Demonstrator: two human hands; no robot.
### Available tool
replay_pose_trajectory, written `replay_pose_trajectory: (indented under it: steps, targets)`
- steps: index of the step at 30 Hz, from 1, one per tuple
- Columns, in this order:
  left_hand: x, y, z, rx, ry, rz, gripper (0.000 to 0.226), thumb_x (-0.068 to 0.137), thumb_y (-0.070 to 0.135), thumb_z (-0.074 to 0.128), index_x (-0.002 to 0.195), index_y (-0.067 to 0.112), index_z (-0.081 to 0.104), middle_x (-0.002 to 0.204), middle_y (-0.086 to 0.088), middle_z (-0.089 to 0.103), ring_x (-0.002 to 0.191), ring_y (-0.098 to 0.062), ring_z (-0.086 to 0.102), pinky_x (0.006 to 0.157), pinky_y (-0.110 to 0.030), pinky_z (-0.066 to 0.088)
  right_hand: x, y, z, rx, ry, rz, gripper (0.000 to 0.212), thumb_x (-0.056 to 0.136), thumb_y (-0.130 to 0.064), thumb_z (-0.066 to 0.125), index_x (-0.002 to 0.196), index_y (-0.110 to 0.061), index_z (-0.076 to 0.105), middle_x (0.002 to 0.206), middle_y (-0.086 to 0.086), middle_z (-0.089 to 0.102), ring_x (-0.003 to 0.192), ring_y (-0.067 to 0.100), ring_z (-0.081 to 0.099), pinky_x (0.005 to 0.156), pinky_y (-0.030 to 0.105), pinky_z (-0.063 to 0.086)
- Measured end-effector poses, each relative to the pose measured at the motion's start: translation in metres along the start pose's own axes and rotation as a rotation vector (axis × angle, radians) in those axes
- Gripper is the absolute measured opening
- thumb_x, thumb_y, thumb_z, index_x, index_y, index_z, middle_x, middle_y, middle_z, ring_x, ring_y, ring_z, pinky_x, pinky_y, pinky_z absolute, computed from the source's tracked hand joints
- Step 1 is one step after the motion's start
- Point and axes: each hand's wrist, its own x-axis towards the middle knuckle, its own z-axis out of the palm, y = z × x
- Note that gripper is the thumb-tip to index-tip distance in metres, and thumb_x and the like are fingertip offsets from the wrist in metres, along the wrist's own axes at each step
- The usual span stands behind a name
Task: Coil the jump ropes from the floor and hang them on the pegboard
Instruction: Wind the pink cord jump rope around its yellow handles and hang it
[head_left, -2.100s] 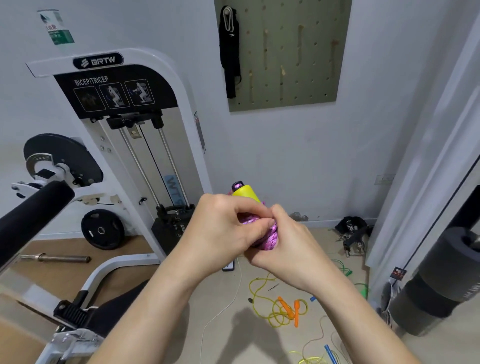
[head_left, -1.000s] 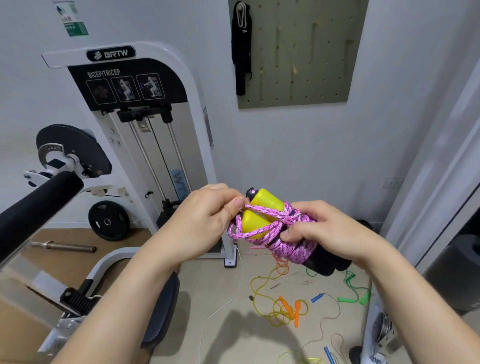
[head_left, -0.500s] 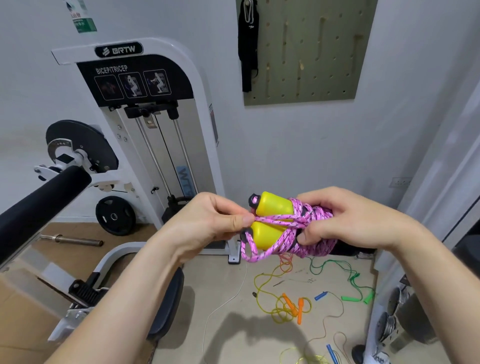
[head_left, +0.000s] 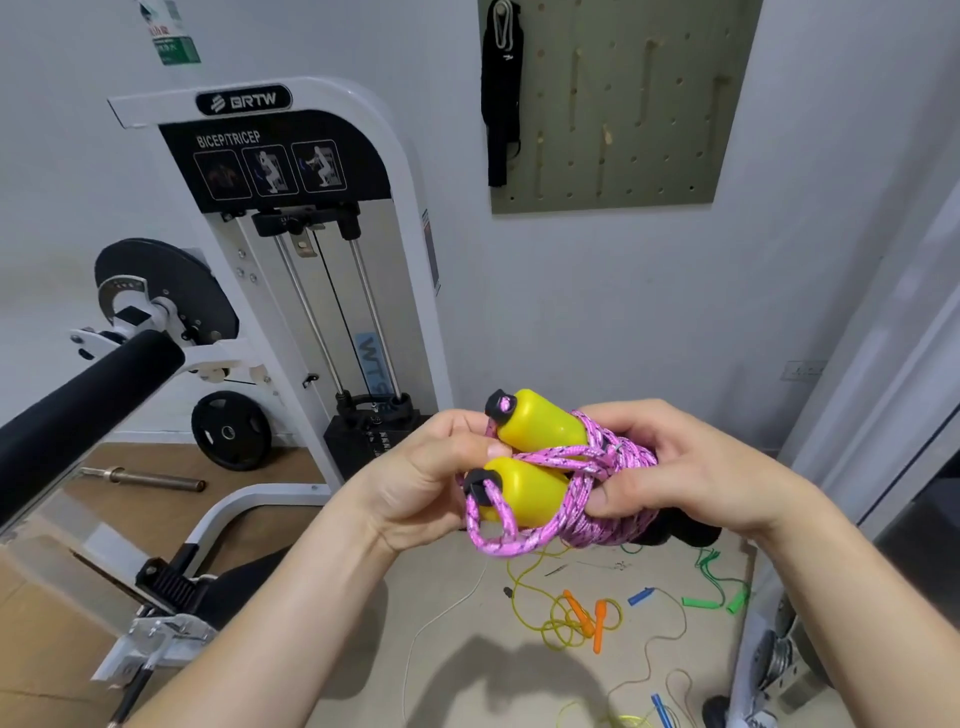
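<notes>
The big white weight machine (head_left: 291, 260) stands on the left by the wall. To its right, high on the wall, is the green pegboard (head_left: 623, 104). A black strap (head_left: 501, 104) hangs at its left edge, and the little wooden pegs (head_left: 607, 136) beside it look free.

Down on the floor (head_left: 457, 582) lie more ropes, all loose: a yellow rope with orange handles (head_left: 582, 618), a green rope (head_left: 717, 587) and a thin rope with blue handles (head_left: 641, 596).

Both hands are up in front of the chest, well below the pegboard. The right hand (head_left: 675, 467) is curled round the fat wound part of the pink jump rope (head_left: 613, 493). The left hand (head_left: 421, 483) pinches a strand of it between thumb and fingers, right by the two yellow handles (head_left: 540, 426).

The bundle lies sideways. Its long way runs from left to right, and the handle tips point left and a little up. A small loose loop (head_left: 488, 525) hangs at the lower left end.

The pegboard is straight up from the bundle and a bit to the right, so the right hand is the nearer one. I think the bundle must go up a long way, with the loop turned to face a peg.
</notes>
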Motion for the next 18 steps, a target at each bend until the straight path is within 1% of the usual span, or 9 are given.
replay_pose_trajectory:
  steps: [1, 2, 4, 6, 9, 11, 14, 16, 18]
  targets:
    - [0.000, 0.001, 0.002, 0.015, -0.029, 0.007, 0.016, 0.077, 0.008, 0.067, 0.089, 0.000, 0.072, 0.078, -0.010, 0.072, 0.069, -0.017, 0.070, 0.066, -0.026, 0.056, 0.000, 0.002, 0.000, 0.012, -0.012, 0.003, 0.039, 0.076, 0.001, 0.066, 0.114, 0.002, 0.063, 0.112, 0.027, 0.066, 0.097, 0.026, 0.063, 0.088, 0.040, 0.052]
    - [0.001, 0.001, 0.002, 0.074, 0.024, 0.014, 0.015, 0.075, 0.006, 0.063, 0.085, 0.003, 0.073, 0.076, -0.009, 0.071, 0.066, -0.015, 0.069, 0.063, -0.024, 0.055, 0.001, 0.003, -0.002, 0.005, -0.021, 0.017, 0.040, 0.077, 0.000, 0.066, 0.117, 0.001, 0.062, 0.115, 0.026, 0.065, 0.099, 0.025, 0.063, 0.089, 0.039, 0.052]
    - [0.002, -0.001, 0.006, 0.214, 0.163, 0.010, 0.018, 0.065, 0.010, 0.066, 0.080, 0.006, 0.074, 0.073, -0.008, 0.069, 0.062, -0.016, 0.065, 0.061, -0.025, 0.053, 0.002, 0.005, -0.005, -0.046, -0.045, 0.071, 0.042, 0.079, -0.002, 0.067, 0.120, 0.000, 0.059, 0.117, 0.026, 0.063, 0.098, 0.022, 0.062, 0.088, 0.039, 0.052]
    - [0.002, -0.005, 0.010, 0.274, 0.219, 0.004, 0.023, 0.059, 0.010, 0.070, 0.082, 0.006, 0.074, 0.073, -0.008, 0.067, 0.062, -0.018, 0.062, 0.061, -0.025, 0.051, 0.002, 0.005, -0.007, -0.077, -0.075, 0.103, 0.046, 0.079, -0.007, 0.069, 0.122, 0.001, 0.057, 0.118, 0.029, 0.060, 0.098, 0.023, 0.060, 0.087, 0.043, 0.051]
    - [0.004, -0.005, 0.016, 0.323, 0.316, 0.034, 0.026, 0.061, -0.001, 0.067, 0.086, -0.006, 0.066, 0.074, -0.012, 0.064, 0.062, -0.021, 0.058, 0.057, -0.023, 0.047, -0.002, 0.010, -0.003, 0.038, -0.066, 0.045, 0.060, 0.081, -0.028, 0.071, 0.128, 0.004, 0.053, 0.127, 0.028, 0.058, 0.114, 0.030, 0.059, 0.099, 0.046, 0.045]
    - [0.008, -0.005, 0.015, 0.293, 0.389, 0.072, 0.026, 0.062, -0.006, 0.060, 0.086, -0.015, 0.058, 0.071, -0.014, 0.058, 0.058, -0.020, 0.053, 0.053, -0.022, 0.043, 0.001, 0.013, 0.006, 0.093, 0.014, 0.018, 0.054, 0.088, -0.039, 0.064, 0.127, -0.001, 0.057, 0.126, 0.020, 0.063, 0.118, 0.030, 0.060, 0.102, 0.042, 0.045]
    - [0.013, -0.005, 0.019, 0.263, 0.461, 0.088, 0.034, 0.059, -0.007, 0.055, 0.091, -0.019, 0.052, 0.077, -0.017, 0.050, 0.058, -0.020, 0.045, 0.053, -0.026, 0.036, 0.010, 0.019, 0.017, 0.081, 0.191, 0.019, 0.037, 0.087, -0.028, 0.062, 0.113, -0.002, 0.065, 0.105, 0.013, 0.071, 0.095, 0.019, 0.067, 0.088, 0.036, 0.052]
    - [0.014, -0.007, 0.023, 0.290, 0.492, 0.095, 0.028, 0.057, -0.007, 0.057, 0.084, -0.010, 0.057, 0.071, -0.015, 0.051, 0.055, -0.019, 0.046, 0.052, -0.027, 0.036, 0.011, 0.023, 0.019, 0.123, 0.240, 0.000, 0.035, 0.083, -0.019, 0.065, 0.111, 0.002, 0.065, 0.100, 0.015, 0.071, 0.088, 0.019, 0.066, 0.081, 0.031, 0.054]
    - [0.014, -0.009, 0.026, 0.329, 0.528, 0.110, 0.021, 0.054, -0.007, 0.058, 0.072, 0.003, 0.058, 0.061, -0.011, 0.052, 0.049, -0.018, 0.046, 0.049, -0.025, 0.036, 0.011, 0.024, 0.020, 0.133, 0.266, -0.011, 0.035, 0.079, -0.015, 0.067, 0.109, 0.004, 0.065, 0.098, 0.016, 0.071, 0.086, 0.020, 0.066, 0.079, 0.030, 0.053]
